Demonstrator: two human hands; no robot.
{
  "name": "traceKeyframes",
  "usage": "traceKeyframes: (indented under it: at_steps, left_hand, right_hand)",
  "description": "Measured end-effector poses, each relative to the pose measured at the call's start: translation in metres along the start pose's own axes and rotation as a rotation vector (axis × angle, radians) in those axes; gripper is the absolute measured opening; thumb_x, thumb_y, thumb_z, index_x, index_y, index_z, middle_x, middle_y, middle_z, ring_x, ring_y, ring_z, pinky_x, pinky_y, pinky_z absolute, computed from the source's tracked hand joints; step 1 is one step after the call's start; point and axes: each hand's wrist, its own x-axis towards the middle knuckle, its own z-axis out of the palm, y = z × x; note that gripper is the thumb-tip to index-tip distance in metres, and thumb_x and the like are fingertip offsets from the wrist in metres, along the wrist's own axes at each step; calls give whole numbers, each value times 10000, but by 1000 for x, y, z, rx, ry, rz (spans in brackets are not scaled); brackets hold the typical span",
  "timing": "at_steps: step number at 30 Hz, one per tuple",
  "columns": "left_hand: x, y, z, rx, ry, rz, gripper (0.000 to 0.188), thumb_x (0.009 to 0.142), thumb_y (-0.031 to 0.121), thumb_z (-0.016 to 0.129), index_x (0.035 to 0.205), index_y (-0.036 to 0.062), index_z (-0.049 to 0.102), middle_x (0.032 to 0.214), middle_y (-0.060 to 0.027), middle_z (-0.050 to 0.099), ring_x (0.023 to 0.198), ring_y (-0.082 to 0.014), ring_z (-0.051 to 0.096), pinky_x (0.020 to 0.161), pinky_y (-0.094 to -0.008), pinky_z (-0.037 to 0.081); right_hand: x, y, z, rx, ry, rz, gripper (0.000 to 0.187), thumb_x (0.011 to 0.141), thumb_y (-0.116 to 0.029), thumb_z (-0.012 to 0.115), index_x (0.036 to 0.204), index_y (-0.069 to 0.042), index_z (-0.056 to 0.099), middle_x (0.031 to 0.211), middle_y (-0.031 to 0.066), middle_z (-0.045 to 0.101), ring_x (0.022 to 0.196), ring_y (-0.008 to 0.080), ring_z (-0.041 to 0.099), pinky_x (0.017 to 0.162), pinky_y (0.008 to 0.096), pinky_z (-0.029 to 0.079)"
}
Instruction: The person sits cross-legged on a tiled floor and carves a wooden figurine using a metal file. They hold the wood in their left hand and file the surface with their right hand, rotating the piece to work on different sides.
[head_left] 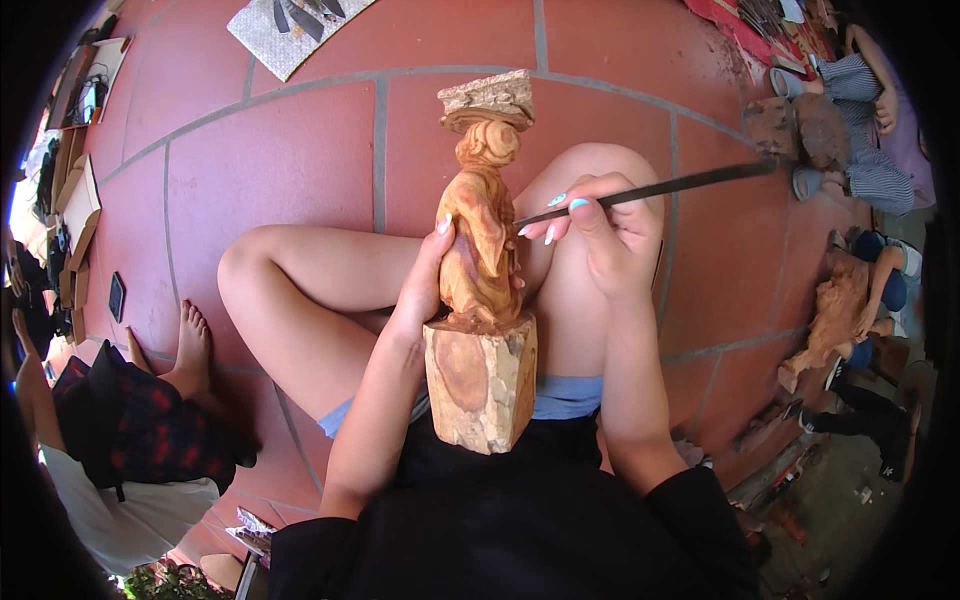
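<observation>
Holding the wooden figure (478, 245) upright over the lap (575, 335) with the left hand (424, 280), presumably for steadiness. Pinching the dark, slender tool (665, 187) pencil-fashion in the right hand (612, 232), probably for fine control.

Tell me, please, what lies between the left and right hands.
The head view shows the carved wooden figure and the thin end of the dark tool between left hand and right hand.
</observation>
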Motion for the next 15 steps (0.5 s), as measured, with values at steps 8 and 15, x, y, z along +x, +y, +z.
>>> traceKeyframes:
  at_steps: [8,15]
  left_hand:
    - [2,-13,6,107,51,33,641,898,559,400,1217,5,454,977,-180,606,823,-307,635,747,-413,533]
    - [6,-21,-8,-69,-44,57,661,883,572,402,1232,11,446,1006,-186,600,867,-310,621,792,-428,516]
  right_hand:
    - [1,-5,-3,74,-44,-26,164,910,-101,560,950,57,567,720,124,603,657,201,635,625,325,548]
    - [-20,-10,-1,15,-11,86,130,907,-69,562,953,52,574,751,143,643,676,178,642,626,271,529]
